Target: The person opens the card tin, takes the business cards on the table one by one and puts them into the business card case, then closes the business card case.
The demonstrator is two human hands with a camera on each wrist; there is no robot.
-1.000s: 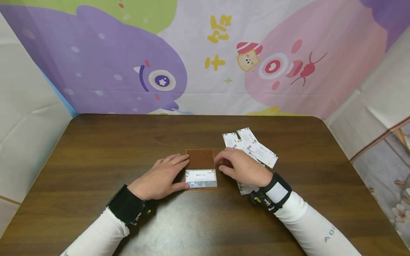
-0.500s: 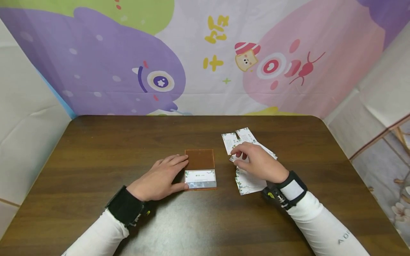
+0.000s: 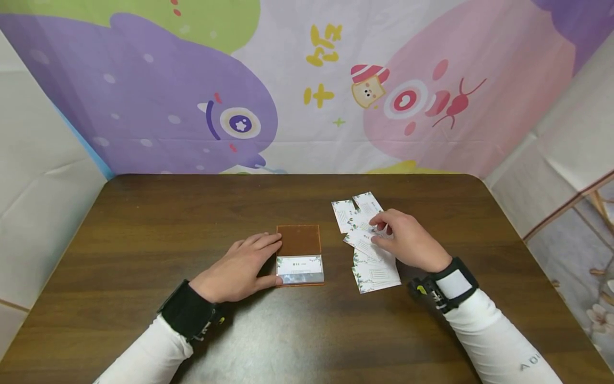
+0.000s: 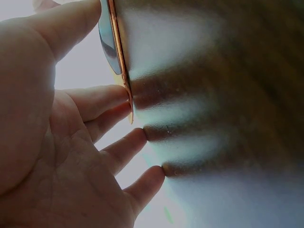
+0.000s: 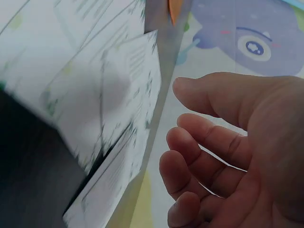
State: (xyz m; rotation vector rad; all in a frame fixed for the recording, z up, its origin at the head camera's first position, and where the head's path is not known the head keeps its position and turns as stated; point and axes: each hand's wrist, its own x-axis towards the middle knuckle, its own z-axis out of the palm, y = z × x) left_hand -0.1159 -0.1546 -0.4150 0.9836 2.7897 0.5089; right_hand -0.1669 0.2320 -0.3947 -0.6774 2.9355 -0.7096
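A brown card holder [image 3: 298, 241] lies spread flat on the table, with a white business card [image 3: 300, 264] in the clear pocket of its lower half. My left hand [image 3: 237, 271] rests beside it, fingers extended, index fingertip and thumb on its left edge. In the left wrist view the other fingertips touch the tabletop. To the right, several white leaf-printed business cards [image 3: 376, 277] overlap in a loose spread. Over their right side hovers my right hand [image 3: 413, 241], fingers loosely bent. The right wrist view shows a gap between thumb and fingers [image 5: 187, 140], with nothing held.
The dark wood table [image 3: 192, 208] reaches back to a cartoon-printed cloth [image 3: 307, 128]. Pale cloth hangs at both sides. Each wrist carries a black strap with a camera.
My right hand has moved from the holder's right edge rightward over the loose cards, uncovering more of them. The left hand stays at the holder.
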